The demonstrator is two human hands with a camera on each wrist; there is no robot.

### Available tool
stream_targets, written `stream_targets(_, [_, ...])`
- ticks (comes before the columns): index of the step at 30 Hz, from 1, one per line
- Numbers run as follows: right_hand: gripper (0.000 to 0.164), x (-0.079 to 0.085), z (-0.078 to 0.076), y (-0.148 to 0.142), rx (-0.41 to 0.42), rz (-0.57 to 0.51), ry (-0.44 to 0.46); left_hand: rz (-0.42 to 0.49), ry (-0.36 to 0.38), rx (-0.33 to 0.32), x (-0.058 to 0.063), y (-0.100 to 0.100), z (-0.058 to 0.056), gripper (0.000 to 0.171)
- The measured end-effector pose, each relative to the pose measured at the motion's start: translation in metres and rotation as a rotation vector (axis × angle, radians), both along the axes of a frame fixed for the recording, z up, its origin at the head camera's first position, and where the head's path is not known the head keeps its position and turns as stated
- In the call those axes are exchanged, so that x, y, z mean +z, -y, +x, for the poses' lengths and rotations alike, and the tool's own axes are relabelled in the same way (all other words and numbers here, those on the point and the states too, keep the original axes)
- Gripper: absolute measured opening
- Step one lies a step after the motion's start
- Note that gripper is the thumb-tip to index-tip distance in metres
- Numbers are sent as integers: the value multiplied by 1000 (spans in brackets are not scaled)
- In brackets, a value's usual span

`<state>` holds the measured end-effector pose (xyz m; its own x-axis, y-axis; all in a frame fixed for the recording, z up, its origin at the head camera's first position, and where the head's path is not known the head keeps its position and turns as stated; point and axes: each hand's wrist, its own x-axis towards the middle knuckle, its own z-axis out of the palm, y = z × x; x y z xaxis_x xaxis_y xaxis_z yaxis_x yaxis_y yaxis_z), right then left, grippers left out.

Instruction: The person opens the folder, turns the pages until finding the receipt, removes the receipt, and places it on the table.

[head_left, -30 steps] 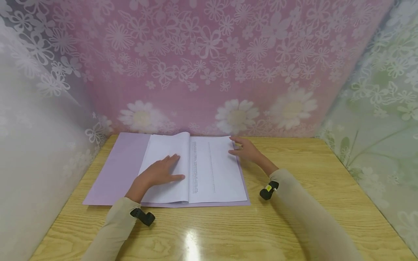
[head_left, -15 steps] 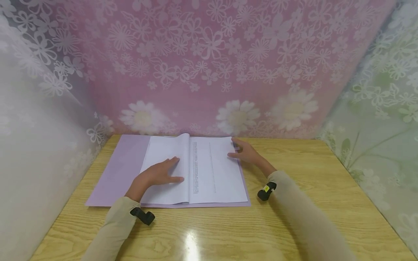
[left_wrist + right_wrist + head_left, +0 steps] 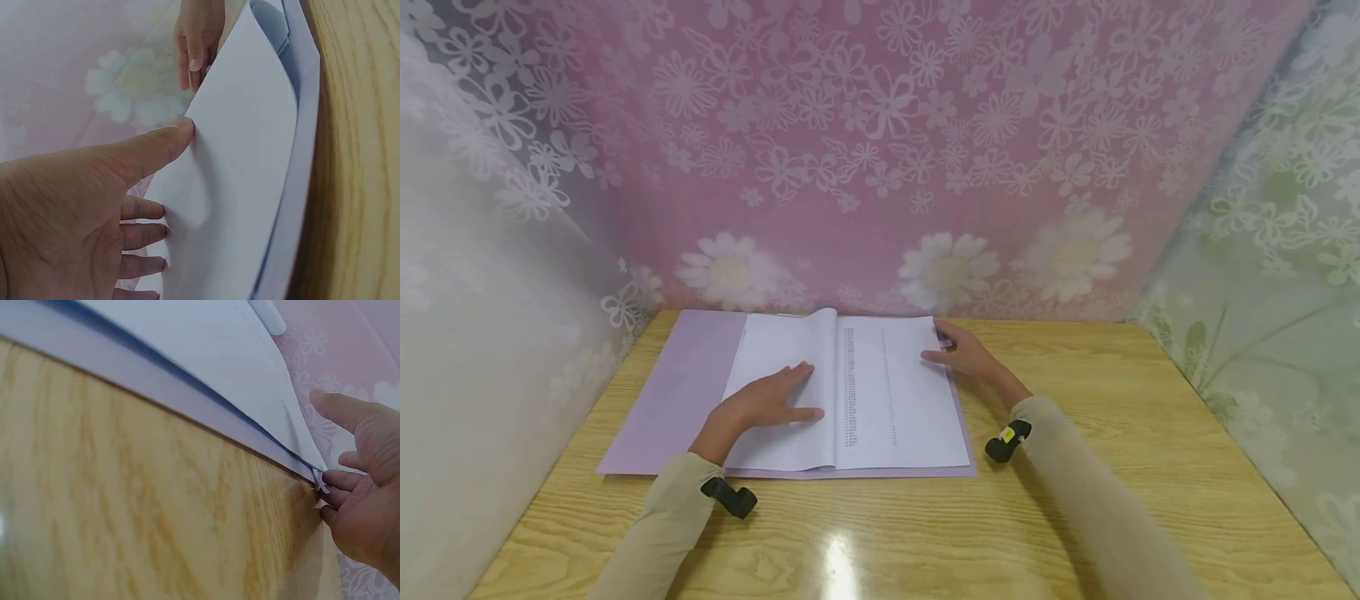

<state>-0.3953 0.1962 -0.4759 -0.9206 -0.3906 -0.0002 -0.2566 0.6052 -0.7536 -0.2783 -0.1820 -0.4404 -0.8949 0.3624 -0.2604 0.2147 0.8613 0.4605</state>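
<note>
- Head view, far left: a pale floral wall panel point(image 3: 497, 333) is seen beside the wood-grain table point(image 3: 887, 542).
- On the table, a lavender folder point(image 3: 658, 408) is laid open, its bare cover spread to the left.
- Next, white turned pages point(image 3: 775, 342) are seen, bulged upward near the fold.
- Across these pages the left hand point(image 3: 760, 400) is laid, thumb and fingers spread wide; the paper is touched by the fingertips and nothing is gripped. A black wrist camera point(image 3: 728, 497) is worn at the beige sleeve point(image 3: 658, 512).
- Right of the fold, a printed sheet point(image 3: 921, 400) is shown lying flat, marked by a dense column of small text and a fainter one; the words are too small to be read.
- At its upper right edge the right hand point(image 3: 966, 350) is held, loosely open, thumb parted from the fingers; a small pale tab point(image 3: 320, 480) at the folder's edge is met by the fingertips in the right wrist view.
- Behind everything, a pink floral backdrop point(image 3: 865, 200) is hung.
</note>
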Motion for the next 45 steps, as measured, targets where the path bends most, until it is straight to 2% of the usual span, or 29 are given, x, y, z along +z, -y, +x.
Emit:
stream_targets(11, [86,-3,0,-2,-3,-44,12,-3,-7,-3,1,0,0,98])
stream_targets(12, [85,1,3,0,-1,-53,15,-4,-7,-3,1,0,0,98])
stream_targets(23, [77,-3,-2,-3,4,-100,-35,-6,-5,0,0,1,-1,98])
stream_targets(31, [71,1,2,-3,16,-229,-48,-9,-12,-8,-1,1,-2,98])
stream_targets(34, [70,3,3,-3,21,-271,-34,0,-8,-9,0,1,-1,99])
stream_targets(40, [68,7,7,-4,-19,-289,-5,14,0,-8,-1,1,-1,100])
stream_targets(45, [70,11,12,-5,-7,-342,28,9,-5,-9,-2,1,-2,100])
